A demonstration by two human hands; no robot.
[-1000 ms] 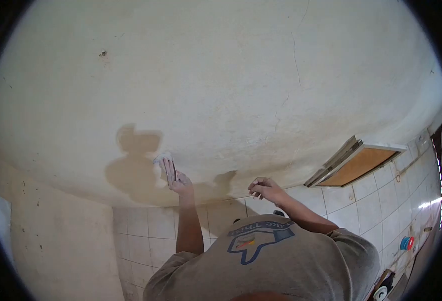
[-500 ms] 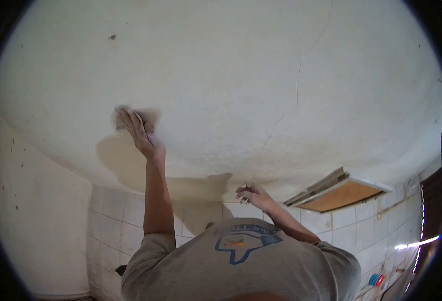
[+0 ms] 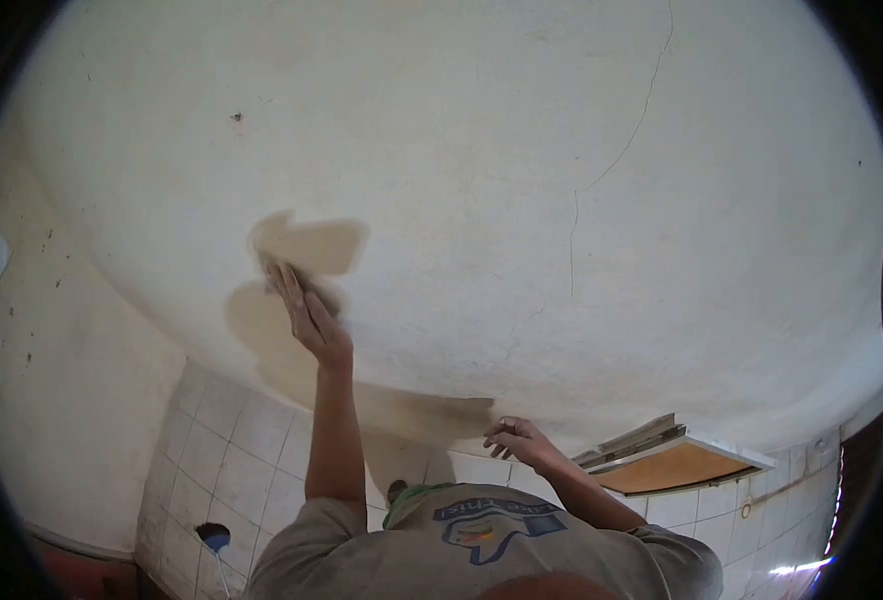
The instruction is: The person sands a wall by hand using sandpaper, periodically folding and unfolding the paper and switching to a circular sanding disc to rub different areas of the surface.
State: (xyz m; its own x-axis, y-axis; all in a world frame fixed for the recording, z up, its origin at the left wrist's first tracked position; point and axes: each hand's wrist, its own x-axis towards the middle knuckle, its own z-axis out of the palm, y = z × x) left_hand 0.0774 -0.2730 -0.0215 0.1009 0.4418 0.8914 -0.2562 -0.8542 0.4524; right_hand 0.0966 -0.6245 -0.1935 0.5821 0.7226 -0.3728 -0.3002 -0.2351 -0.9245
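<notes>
Pressed to the wall, the fingers of your left hand are close together and hold a thin, dark sheet flat on it. Most of the sheet is hidden by your hand, and the bit you can see is blurry, so you cannot tell what it is made of. Your thumb sits near its edge. Your right hand is lower down, near the bottom of the wall, with its fingers a bit bent and loosely apart. A shadow shows just above your left hand. Higher up is a small dark spot, and a long, thin crack runs down the wall on the right. Near your right arm is a frame with an orange-brown middle, tilted out by the white tiles. Down at the left, a dark brush with a pale handle is near the tiles. Your gray shirt has a blue picture on it.
</notes>
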